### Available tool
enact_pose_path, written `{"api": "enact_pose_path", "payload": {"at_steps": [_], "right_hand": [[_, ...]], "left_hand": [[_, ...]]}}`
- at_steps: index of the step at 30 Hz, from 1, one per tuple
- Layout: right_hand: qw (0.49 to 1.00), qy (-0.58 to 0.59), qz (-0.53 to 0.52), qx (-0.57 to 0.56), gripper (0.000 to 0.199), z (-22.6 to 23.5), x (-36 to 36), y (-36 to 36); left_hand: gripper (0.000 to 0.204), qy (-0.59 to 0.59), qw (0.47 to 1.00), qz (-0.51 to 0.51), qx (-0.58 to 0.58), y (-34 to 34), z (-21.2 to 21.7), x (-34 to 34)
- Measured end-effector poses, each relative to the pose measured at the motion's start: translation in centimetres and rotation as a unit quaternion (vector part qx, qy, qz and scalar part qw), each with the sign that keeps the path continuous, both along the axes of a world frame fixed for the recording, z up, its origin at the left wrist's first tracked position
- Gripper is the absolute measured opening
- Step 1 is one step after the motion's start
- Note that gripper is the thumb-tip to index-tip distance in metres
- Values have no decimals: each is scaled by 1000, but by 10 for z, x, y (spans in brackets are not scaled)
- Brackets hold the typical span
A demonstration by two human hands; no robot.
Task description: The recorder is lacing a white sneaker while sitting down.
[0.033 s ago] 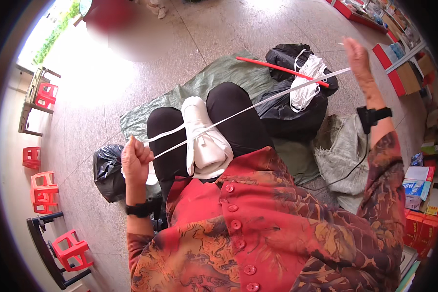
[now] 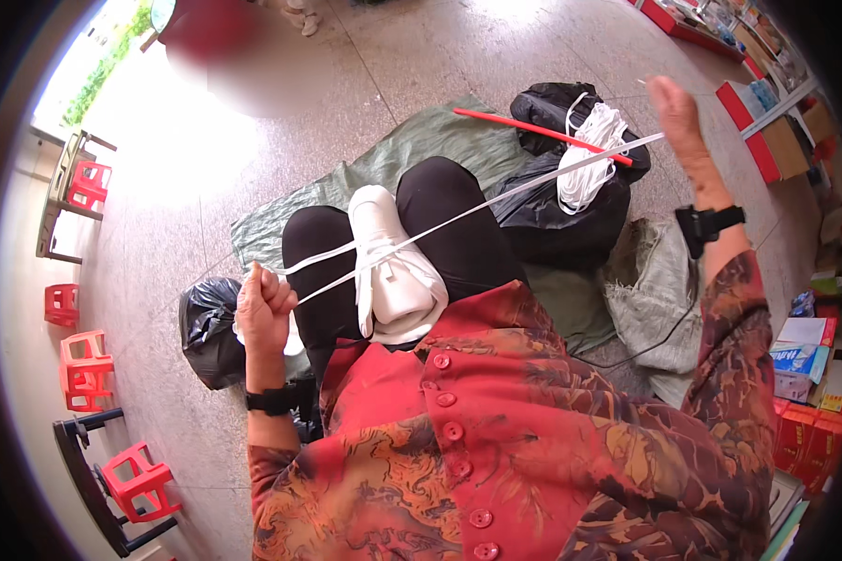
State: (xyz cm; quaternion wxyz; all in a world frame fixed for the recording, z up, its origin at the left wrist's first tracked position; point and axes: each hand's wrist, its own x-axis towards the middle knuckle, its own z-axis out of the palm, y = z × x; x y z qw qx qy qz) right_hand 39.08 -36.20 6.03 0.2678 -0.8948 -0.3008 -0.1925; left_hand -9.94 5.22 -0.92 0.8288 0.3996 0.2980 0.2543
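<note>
A white shoe [image 2: 400, 285] rests on my lap between my black-trousered knees, its toe pointing away from me. A white shoelace [image 2: 496, 199] is threaded through it and runs taut up to my right hand [image 2: 680, 117], raised at the far right with fingers closed on the lace. On the left, my left hand [image 2: 265, 309] is a fist beside my left knee. Two strands of lace lead from it to the shoe. Something white shows partly behind that hand, too covered to name.
A bundle of white laces [image 2: 589, 159] and a red stick [image 2: 505, 122] lie on black plastic bags [image 2: 561, 224]. Another black bag [image 2: 213, 327] sits at left, a woven sack [image 2: 660, 299] at right. Red stools [image 2: 140, 481] line the left; boxes [image 2: 800, 435] stand at right.
My right hand has shifted slightly left and a little nearer, with the lace still stretched. My left hand and the shoe are almost unmoved.
</note>
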Motion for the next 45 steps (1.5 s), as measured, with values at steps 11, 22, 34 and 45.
{"api": "enact_pose_path", "payload": {"at_steps": [11, 22, 34, 45], "right_hand": [[794, 339, 500, 65, 13, -66, -249, 152], [862, 245, 437, -80, 15, -81, -256, 174], [824, 226, 500, -141, 19, -75, -254, 192], [856, 234, 458, -46, 18, -81, -265, 182]], "left_hand": [[27, 224, 894, 373, 109, 200, -3, -156], [21, 307, 837, -239, 385, -52, 44, 17], [13, 240, 852, -158, 437, -73, 8, 42], [6, 210, 789, -177, 549, -71, 17, 37]]}}
